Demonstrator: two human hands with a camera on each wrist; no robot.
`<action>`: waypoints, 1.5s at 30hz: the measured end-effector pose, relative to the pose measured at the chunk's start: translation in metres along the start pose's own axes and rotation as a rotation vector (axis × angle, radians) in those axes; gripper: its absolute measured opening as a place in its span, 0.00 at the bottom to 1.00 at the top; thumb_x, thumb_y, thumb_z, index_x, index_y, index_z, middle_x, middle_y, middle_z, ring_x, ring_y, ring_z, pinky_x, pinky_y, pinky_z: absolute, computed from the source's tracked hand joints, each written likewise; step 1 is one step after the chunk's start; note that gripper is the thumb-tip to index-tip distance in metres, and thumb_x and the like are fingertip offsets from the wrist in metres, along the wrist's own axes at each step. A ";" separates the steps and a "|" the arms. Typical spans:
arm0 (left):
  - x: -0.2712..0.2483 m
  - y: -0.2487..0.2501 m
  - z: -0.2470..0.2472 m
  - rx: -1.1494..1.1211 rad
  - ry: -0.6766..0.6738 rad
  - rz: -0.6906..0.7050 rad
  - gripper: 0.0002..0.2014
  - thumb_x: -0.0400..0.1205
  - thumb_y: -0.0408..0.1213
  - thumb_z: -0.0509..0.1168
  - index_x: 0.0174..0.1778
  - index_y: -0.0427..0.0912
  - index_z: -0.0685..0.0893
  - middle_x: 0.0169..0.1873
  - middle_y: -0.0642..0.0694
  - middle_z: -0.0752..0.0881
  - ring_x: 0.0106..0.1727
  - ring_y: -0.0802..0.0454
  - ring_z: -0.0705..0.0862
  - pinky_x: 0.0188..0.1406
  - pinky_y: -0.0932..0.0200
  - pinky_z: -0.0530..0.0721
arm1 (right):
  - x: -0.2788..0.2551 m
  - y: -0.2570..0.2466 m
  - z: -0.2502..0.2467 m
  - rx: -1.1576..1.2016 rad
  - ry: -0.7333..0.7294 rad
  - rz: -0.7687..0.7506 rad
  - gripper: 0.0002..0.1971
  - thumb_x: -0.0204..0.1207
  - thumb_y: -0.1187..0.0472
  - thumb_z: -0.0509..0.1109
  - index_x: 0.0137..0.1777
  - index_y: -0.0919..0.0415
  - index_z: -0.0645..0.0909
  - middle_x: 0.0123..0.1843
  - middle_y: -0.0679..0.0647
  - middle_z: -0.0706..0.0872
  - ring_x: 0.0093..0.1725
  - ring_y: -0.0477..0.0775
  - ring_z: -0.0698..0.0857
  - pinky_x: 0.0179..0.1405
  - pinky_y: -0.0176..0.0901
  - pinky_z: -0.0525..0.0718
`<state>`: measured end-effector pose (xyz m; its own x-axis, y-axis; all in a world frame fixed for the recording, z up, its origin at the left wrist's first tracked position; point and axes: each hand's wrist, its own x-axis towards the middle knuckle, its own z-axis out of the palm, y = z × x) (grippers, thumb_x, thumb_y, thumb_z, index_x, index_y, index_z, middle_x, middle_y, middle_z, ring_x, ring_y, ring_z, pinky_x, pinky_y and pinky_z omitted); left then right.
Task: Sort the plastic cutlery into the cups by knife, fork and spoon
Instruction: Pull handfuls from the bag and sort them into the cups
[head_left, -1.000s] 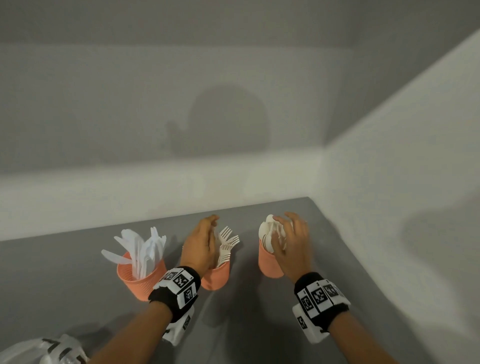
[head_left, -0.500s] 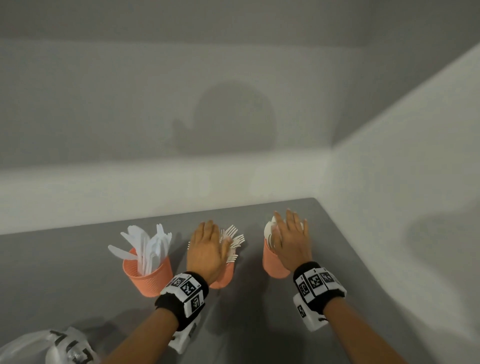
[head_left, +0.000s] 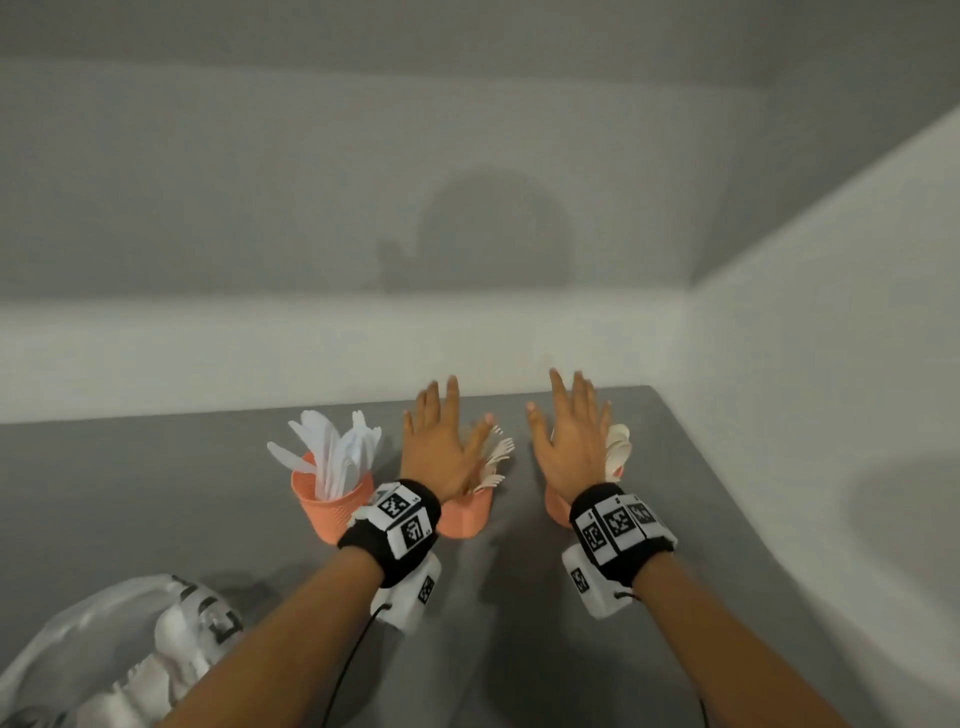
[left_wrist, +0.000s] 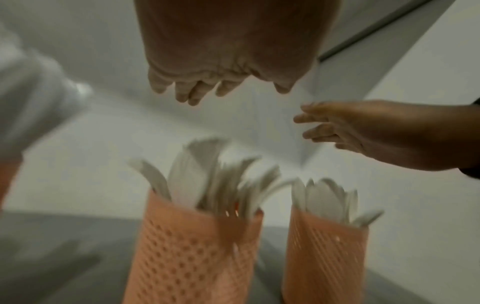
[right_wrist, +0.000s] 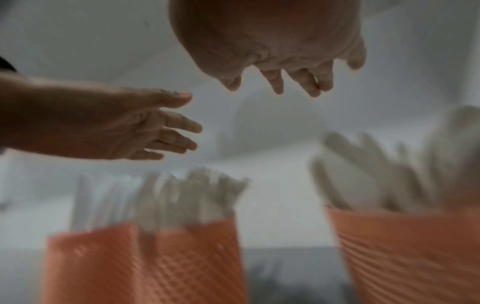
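Note:
Three orange mesh cups stand in a row on the grey table (head_left: 156, 467). The left cup (head_left: 332, 501) holds white knives (head_left: 337, 452). The middle cup (head_left: 467, 517) holds forks (head_left: 497, 451). The right cup (head_left: 557, 506) holds spoons (head_left: 619, 447). My left hand (head_left: 439, 447) hovers flat over the fork cup with its fingers spread, holding nothing. My right hand (head_left: 571, 441) hovers the same way over the spoon cup, also holding nothing. In the left wrist view the straight fingers (left_wrist: 194, 92) hang above the fork cup (left_wrist: 192, 257) without touching it. In the blurred right wrist view, my hand (right_wrist: 272, 41) is clear of the spoon cup (right_wrist: 415, 257).
A crumpled clear plastic bag (head_left: 104, 649) with white cutlery inside lies at the table's near left. White walls close off the table at the back and along the right side. Bare grey tabletop lies in front of the cups.
Both hands have come up off the cutlery and opened flat. A second ago the left hand touched the forks and the right hand's fingers curled over the spoons.

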<state>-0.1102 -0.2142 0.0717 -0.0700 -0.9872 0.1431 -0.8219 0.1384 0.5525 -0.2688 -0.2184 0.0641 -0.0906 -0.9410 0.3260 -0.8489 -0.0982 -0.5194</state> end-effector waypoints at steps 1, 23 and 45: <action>-0.004 -0.001 -0.014 -0.091 0.060 -0.004 0.34 0.84 0.54 0.50 0.82 0.43 0.47 0.83 0.38 0.49 0.84 0.42 0.47 0.82 0.45 0.46 | -0.001 -0.018 -0.002 0.145 -0.010 -0.035 0.29 0.82 0.43 0.49 0.80 0.56 0.59 0.83 0.63 0.57 0.83 0.60 0.53 0.81 0.55 0.48; -0.209 -0.224 -0.149 -0.006 0.211 -0.649 0.08 0.78 0.37 0.64 0.38 0.39 0.86 0.58 0.35 0.82 0.64 0.38 0.78 0.65 0.50 0.75 | -0.199 -0.256 0.150 0.060 -1.027 -0.229 0.21 0.79 0.55 0.65 0.66 0.68 0.75 0.51 0.61 0.78 0.66 0.63 0.78 0.63 0.47 0.77; -0.240 -0.229 -0.141 -0.106 0.123 -0.596 0.25 0.77 0.25 0.55 0.71 0.44 0.76 0.68 0.44 0.81 0.70 0.44 0.78 0.69 0.55 0.75 | -0.204 -0.247 0.193 0.016 -0.971 0.121 0.26 0.68 0.49 0.76 0.60 0.65 0.79 0.60 0.58 0.85 0.60 0.59 0.83 0.47 0.42 0.76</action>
<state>0.1748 0.0018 0.0264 0.4548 -0.8817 -0.1255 -0.6383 -0.4210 0.6445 0.0601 -0.0644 -0.0267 0.2978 -0.8018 -0.5181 -0.8542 0.0185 -0.5196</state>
